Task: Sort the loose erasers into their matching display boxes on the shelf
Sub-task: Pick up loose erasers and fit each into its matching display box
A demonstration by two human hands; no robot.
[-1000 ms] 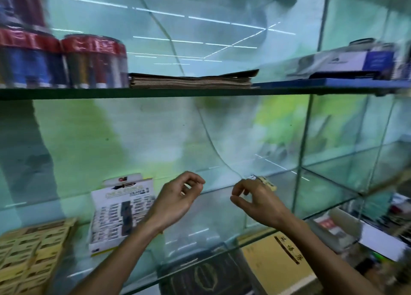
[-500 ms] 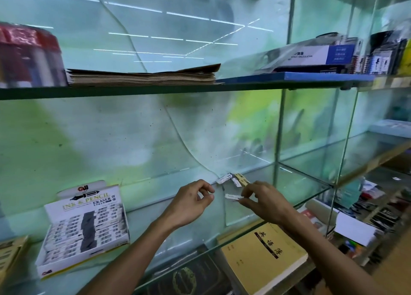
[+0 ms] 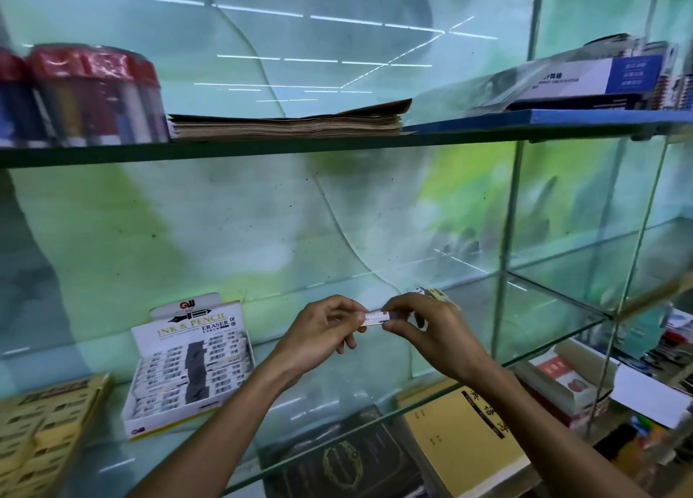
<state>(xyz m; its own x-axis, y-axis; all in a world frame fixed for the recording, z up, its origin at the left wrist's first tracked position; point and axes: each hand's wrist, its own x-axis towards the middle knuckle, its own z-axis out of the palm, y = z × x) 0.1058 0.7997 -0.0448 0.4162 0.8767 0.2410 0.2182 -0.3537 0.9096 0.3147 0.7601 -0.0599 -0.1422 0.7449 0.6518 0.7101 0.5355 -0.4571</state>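
Observation:
Both hands meet above the middle glass shelf [image 3: 543,310]. A small white eraser [image 3: 377,317] spans between them: my left hand [image 3: 322,332] pinches its left end, my right hand [image 3: 423,328] its right end. Behind my right hand's fingers stick up more loose erasers [image 3: 435,294], one yellow, partly hidden. The white "Ink & Pencil Eraser" display box [image 3: 187,370] stands on the shelf to the left, filled with rows of white erasers and a dark column. A yellow display box [image 3: 41,422] of yellow erasers sits at the far left edge.
The upper shelf carries red-capped tubes [image 3: 86,96], a stack of brown paper [image 3: 288,124] and a blue-white carton [image 3: 585,79]. Below the glass lie a dark book [image 3: 348,460], a yellow book [image 3: 461,441] and boxes at the right. A vertical glass divider [image 3: 504,272] stands right of my hands.
My hands came together; the left hand, which held nothing before, now pinches the white eraser that the right hand picked from the loose ones. The view swung back to the left.

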